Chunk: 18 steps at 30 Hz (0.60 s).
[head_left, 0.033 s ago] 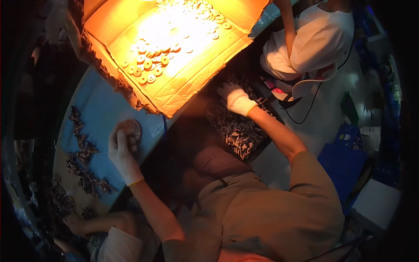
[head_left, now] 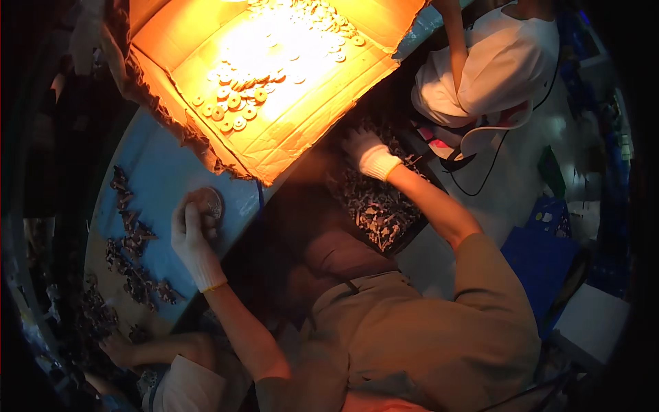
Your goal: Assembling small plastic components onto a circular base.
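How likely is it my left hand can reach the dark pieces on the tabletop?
Probably yes: the dark pieces lie to the left of your left hand, with only bare blue tabletop visibly between. That hand holds a round object, though, so picking any up may be awkward.

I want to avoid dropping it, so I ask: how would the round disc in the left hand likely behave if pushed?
The round disc is probably stiff: its outline looks undistorted in the left gloved hand. Being circular, it might roll if stood on edge.
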Motion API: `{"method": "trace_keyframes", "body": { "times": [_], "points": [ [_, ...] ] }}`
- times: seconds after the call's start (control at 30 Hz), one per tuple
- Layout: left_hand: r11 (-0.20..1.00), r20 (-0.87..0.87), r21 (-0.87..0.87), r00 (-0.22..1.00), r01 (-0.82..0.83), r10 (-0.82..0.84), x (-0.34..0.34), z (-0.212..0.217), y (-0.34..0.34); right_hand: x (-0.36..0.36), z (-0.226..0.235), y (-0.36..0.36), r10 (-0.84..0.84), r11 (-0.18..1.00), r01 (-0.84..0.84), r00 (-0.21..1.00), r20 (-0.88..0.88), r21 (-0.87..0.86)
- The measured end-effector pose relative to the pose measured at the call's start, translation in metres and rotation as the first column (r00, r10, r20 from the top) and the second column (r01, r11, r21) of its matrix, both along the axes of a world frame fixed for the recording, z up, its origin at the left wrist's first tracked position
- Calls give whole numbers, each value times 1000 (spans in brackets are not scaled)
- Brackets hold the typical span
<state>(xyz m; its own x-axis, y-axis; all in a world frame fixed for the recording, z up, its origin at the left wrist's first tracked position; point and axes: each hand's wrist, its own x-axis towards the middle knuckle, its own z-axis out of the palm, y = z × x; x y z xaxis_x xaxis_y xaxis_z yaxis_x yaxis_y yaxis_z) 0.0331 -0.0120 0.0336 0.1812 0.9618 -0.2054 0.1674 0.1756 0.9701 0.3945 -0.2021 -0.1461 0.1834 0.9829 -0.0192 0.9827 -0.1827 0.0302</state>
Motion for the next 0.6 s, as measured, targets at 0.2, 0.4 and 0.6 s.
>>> {"method": "trace_keyframes", "body": {
  "times": [0.2, 0.4, 0.6],
  "points": [
    [1000, 0, -9, 1000, 0, 0, 6, -2, 2, 19, -13, 15, -85, 976, 62, 991, -100, -208],
    [999, -27, 41, 1000, 11, -10, -20, 5, -1, -32, 62, -38, -116, 826, 469, -402, -908, -313],
    [989, -60, 28, 988, 144, -142, -9, 1, 6, -166, 185, 30, -121, 924, 337, -189, -974, -180]
  ]
}}
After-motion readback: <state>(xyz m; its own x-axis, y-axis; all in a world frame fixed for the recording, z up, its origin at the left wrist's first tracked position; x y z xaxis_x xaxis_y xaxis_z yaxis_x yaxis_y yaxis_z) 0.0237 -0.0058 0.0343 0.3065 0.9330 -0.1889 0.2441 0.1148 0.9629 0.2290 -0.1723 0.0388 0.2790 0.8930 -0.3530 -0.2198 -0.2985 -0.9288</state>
